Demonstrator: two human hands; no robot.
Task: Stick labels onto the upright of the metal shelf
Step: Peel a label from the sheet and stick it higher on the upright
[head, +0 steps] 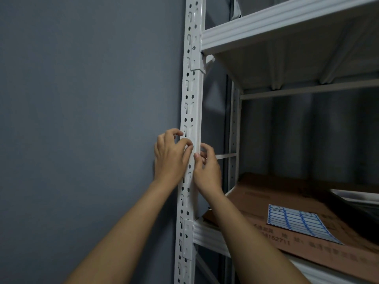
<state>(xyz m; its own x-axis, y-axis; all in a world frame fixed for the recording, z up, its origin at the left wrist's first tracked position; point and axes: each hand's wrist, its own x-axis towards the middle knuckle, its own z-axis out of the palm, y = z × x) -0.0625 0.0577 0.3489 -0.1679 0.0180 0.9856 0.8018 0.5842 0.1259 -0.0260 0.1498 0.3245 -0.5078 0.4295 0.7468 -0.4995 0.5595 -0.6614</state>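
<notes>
Label going onto the front upright (189,111), both hands at mid-height of the post.

Left hand (171,158) on the slotted face, fingers curled, thumb and forefinger pinched at a small label (192,146) barely visible at the post's corner edge. Right hand (207,171) from the shelf side, thumb against the same edge just below, fingers curled; whether gripping the label cannot be told. Long axis of upright vertical; label lying between the two hands, left nearer. Label sheet (297,222) flat on brown cardboard (266,199) on the lower shelf, well apart, right-hand side. Likely next: press label flat along the post.
</notes>
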